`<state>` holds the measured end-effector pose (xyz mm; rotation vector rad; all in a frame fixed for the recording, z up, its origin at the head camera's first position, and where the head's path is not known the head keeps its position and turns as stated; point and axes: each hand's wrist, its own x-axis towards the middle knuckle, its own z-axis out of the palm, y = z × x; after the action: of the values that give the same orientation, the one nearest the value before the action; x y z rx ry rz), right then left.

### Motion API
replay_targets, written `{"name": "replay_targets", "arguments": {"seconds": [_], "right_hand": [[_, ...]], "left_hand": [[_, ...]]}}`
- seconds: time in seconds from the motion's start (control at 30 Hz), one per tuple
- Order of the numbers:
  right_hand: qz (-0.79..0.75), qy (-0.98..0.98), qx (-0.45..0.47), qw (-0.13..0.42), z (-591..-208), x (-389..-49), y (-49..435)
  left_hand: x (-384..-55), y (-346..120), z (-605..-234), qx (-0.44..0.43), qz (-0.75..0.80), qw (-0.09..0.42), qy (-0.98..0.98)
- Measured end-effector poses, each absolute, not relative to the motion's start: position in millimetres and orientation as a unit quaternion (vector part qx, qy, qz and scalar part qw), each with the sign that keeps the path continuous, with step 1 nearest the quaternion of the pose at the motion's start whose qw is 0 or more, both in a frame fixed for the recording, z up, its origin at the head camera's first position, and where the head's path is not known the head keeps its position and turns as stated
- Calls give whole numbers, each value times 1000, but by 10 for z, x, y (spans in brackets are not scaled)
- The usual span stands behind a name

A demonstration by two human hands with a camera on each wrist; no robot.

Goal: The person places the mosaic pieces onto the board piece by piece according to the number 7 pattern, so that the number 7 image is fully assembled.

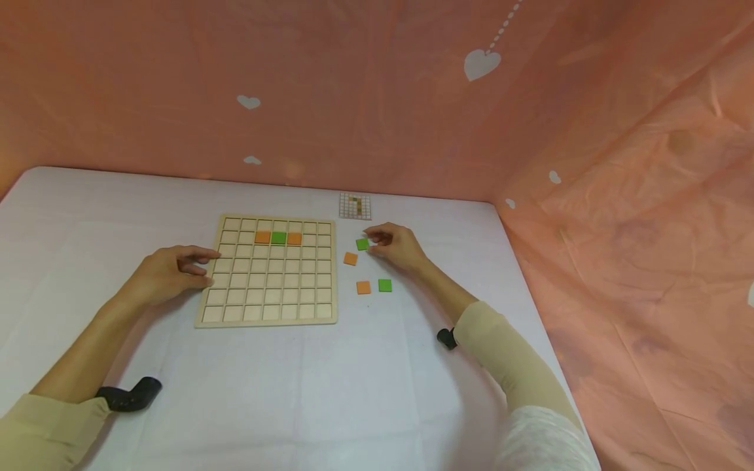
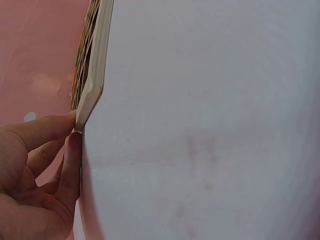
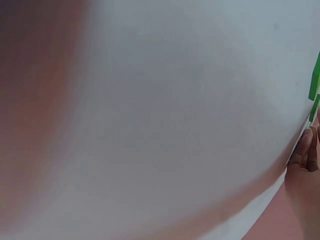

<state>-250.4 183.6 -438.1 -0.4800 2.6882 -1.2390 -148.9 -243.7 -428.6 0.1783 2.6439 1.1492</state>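
Observation:
A wooden grid board lies on the white table, with an orange tile, a green tile and another orange tile side by side in one row. My left hand touches the board's left edge, index finger and thumb spaced along it; the left wrist view shows those fingertips at the edge. To the right of the board, my right hand is at a loose green tile, with the thumb beside its right side and the index finger just beyond it.
Nearer me lie a loose orange tile, a second orange tile and a green tile. A small card with a printed grid lies behind them. An orange cloth with white hearts hangs behind the table.

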Motion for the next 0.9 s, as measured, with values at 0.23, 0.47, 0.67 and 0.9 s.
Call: {"name": "replay_targets", "arguments": {"seconds": [0.23,0.47,0.67,0.9], "right_hand": [[-393,897,-194,63,-4424,-2556,1835],[-393,895,-205,53,-4435,-2578,1805],[-384,902,-194,39,-4446,-2557,1789],[-388,902,-186,39,-4428,-2553,1772]], "left_hand": [[-1486,-2435,-4280,62,396,127,907],[-1485,-2447,-4273,58,394,127,908],[-1502,-2446,-4271,58,394,132,908],[-1502,-2438,-4272,53,393,133,908]]}}
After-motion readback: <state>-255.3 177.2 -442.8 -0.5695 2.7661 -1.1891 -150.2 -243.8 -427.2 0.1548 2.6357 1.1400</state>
